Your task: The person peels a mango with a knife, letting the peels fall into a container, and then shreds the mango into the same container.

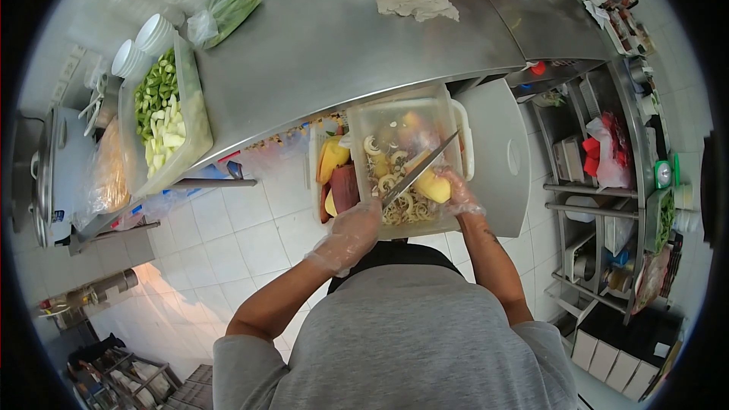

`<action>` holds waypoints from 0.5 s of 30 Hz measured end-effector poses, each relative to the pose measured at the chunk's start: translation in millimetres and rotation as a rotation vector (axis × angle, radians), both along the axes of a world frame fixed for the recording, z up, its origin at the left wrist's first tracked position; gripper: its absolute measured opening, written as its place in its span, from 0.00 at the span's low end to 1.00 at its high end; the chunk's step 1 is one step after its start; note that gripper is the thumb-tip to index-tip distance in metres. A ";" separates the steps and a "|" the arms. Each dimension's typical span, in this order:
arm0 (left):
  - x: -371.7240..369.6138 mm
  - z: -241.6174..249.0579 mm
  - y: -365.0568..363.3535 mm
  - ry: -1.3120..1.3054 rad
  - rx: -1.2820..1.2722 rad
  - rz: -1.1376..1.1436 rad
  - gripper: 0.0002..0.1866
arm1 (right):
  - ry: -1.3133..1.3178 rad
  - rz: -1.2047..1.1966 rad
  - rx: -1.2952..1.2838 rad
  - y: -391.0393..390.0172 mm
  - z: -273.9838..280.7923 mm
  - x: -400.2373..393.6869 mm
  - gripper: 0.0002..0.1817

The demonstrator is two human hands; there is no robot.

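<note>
My left hand (355,231), in a clear plastic glove, is closed around the handle end of a long knife (422,168). The blade slants up to the right over a translucent plastic tub (437,225). My right hand (460,191), also gloved, grips a yellow peeled tuber (433,187) close beside the blade. Pale curled pieces (398,205) and some yellow lumps lie in the tub. Left of it, a second container holds yellow pieces (332,158) and a dark red-skinned tuber (345,187).
A steel counter (319,23) runs ahead, with a crumpled cloth (418,1) on it. At its left edge stands a tub of cut green vegetables (162,110). A grey lid or board (497,156) is right of the tub; shelving (592,197) stands farther right.
</note>
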State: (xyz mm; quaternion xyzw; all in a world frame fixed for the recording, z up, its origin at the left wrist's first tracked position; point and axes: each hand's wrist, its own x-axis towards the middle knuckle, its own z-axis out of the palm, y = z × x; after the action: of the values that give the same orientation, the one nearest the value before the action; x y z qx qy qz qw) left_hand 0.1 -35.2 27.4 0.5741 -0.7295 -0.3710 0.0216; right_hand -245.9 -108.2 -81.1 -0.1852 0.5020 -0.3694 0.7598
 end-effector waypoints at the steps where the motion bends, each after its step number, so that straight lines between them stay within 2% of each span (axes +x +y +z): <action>1: -2.4 -0.5 -3.2 -0.002 0.004 -0.001 0.09 | 0.001 -0.034 0.002 -0.8 -6.4 -0.4 0.24; 2: -5.3 0.2 -6.8 -0.004 0.008 -0.002 0.08 | 0.016 0.011 -0.011 -1.7 -10.3 -6.5 0.24; 4: -10.5 -1.5 -14.9 0.001 0.036 -0.023 0.08 | 0.048 0.097 -0.033 -3.9 17.9 -6.3 0.23; 7: -19.4 -12.3 -27.6 0.035 0.061 -0.050 0.08 | 0.227 0.174 0.001 1.9 13.5 -7.6 0.22; 10: -24.3 -23.3 -33.8 0.079 0.030 -0.029 0.08 | 0.266 0.186 0.038 1.9 28.4 -11.2 0.25; 15: -29.6 -18.5 -37.4 0.113 0.056 -0.017 0.08 | 0.222 0.236 -0.046 -2.8 8.3 -23.5 0.28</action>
State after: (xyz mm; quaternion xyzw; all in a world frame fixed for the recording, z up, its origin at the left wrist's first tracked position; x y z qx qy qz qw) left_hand -29.5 -72.6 9.0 0.5463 -0.7214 -0.4234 0.0437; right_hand -269.4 -111.1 -72.9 -0.2998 0.5490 -0.2661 0.7334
